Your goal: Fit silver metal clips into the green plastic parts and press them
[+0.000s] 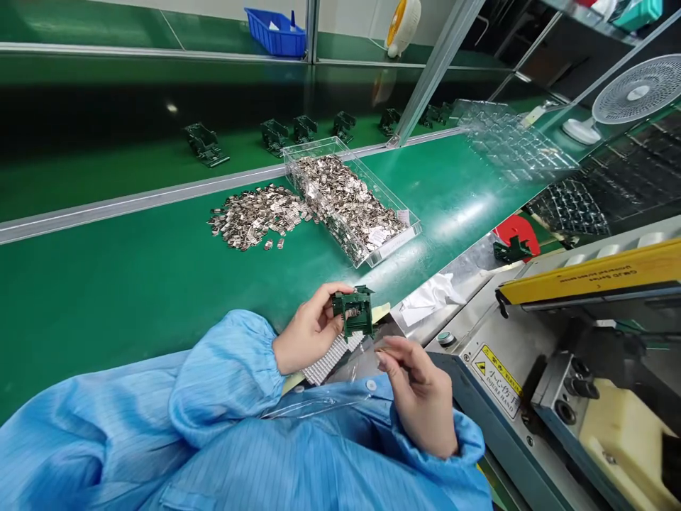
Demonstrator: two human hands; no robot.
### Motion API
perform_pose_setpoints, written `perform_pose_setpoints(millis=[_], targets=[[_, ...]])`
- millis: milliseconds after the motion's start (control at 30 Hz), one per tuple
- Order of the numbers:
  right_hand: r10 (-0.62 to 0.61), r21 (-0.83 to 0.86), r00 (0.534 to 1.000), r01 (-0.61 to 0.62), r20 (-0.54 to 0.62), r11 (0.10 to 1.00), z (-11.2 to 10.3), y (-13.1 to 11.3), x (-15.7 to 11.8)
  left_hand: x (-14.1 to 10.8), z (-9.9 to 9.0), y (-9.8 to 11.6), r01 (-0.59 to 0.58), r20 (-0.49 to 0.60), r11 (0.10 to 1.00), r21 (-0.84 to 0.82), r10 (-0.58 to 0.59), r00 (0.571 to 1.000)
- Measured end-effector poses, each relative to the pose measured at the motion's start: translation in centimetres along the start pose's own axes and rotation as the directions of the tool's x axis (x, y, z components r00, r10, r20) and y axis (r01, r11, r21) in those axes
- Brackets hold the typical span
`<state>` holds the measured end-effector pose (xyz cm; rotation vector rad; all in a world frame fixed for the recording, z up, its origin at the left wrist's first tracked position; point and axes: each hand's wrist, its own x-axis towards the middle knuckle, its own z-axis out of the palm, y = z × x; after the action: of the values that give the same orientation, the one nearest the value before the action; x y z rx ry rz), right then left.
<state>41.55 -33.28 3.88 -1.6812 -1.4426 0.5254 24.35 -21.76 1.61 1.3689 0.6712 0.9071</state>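
head view: left hand point(306, 332) clamped on a boxy, open-sided green housing point(366, 304) by the near edge of the table point(159, 298); right hand point(423, 390) curled just beside, its grip i can't tell.

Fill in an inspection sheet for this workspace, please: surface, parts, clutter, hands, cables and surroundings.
Surface: green table, with glare right of the clear tray.
Job's things: one green part in hand; metal pieces in the tray and piled beside it; more green parts along the back.
Clutter: crumpled white sheet beside the machine.
Hands: left hand holds the green part; right hand pinched near it, contents too small to tell.
Cables: apparently a thin cord by the rear fan.
Surroundings: machine on the right bears a hand-injury warning label; blue bin at back.
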Motion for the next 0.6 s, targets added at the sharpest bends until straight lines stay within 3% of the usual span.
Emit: perform_pose_setpoints(millis=[133,300,600], targets=[[-0.017,0.141,0.986,0.040,-0.165,0.989,1.7,-1.1,1.7,-0.1,-0.1,-0.2,-0.017,0.003,0.998,0.068,0.017,1.000],[-0.140,0.112,0.954,0.174,-0.265,0.978,4.7,-1.6,3.2,0.0,0.0,0.0,-0.037,0.019,0.994,0.105,0.035,0.999],[-0.057,0.006,0.901,0.066,-0.430,0.998,7.5,-1.6,3.1,-0.1,0.2,0.5,-0.042,0.021,0.988,0.148,0.039,0.999]])
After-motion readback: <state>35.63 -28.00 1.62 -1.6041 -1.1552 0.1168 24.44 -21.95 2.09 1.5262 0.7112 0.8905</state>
